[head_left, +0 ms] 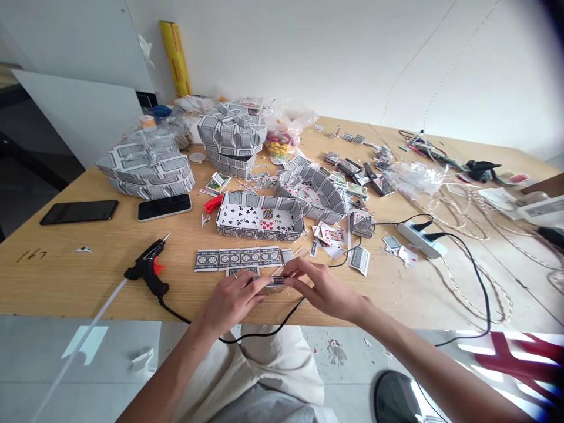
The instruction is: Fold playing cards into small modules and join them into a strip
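Observation:
My left hand (235,298) is closed on a small, dark-patterned pack of playing cards (277,281) near the table's front edge. My right hand (324,289) pinches the other end of that pack; the fingers partly cover it. Just beyond lies a row of patterned playing cards (238,257) joined in a strip. Behind the strip stands a rectangular tray made of folded playing cards (259,218), with card faces lining its floor. A black hot glue gun (148,267) rests left of my hands, a white glue stick running from its back.
Lidded card boxes (233,138) stand at the back. A larger open card tray (314,191) sits behind right. Two phones (164,207) lie left. Loose cards (331,235), a power strip (422,239) and tangled cords fill the right. The black cable (264,335) loops below my hands.

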`<move>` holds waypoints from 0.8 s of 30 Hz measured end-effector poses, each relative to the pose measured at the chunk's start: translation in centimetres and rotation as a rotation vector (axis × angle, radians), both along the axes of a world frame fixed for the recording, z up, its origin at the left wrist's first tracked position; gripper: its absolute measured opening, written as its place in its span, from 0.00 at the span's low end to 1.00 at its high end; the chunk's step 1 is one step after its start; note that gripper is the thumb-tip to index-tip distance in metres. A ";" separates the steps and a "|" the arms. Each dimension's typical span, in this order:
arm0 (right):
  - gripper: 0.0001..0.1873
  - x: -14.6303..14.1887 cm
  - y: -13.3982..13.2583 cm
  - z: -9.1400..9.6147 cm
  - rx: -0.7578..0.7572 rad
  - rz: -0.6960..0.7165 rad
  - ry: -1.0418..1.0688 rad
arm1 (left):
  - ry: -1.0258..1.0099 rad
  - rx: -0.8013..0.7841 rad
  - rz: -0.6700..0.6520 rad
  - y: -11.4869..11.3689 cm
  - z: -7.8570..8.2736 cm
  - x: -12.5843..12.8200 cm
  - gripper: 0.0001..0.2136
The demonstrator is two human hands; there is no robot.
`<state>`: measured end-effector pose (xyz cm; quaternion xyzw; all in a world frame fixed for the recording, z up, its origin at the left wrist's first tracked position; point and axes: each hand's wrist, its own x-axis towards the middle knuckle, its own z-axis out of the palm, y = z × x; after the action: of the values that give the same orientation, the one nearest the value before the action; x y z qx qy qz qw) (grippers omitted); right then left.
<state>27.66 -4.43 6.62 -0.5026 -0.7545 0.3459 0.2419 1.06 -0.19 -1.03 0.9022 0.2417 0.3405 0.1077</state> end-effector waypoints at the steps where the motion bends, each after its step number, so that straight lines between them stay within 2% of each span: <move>1: 0.08 0.0 0.0 0.0 0.007 0.014 0.018 | 0.000 0.000 0.000 0.0 0.0 0.0 0.18; 5: 0.09 -0.1 0.1 -0.1 0.047 0.042 0.002 | 0.008 0.018 -0.014 0.1 0.1 0.0 0.17; 11: 0.11 -0.4 0.0 -0.8 0.098 0.082 -0.156 | 0.010 0.022 -0.023 0.1 0.1 0.0 0.17; 24: 0.06 -0.6 0.3 -1.0 0.007 0.034 -0.193 | 0.002 -0.006 -0.044 0.1 0.4 0.0 0.19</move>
<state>27.07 -4.17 5.63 -0.5200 -0.7838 0.2974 0.1639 1.08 -0.08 -0.65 0.9073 0.2229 0.3365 0.1179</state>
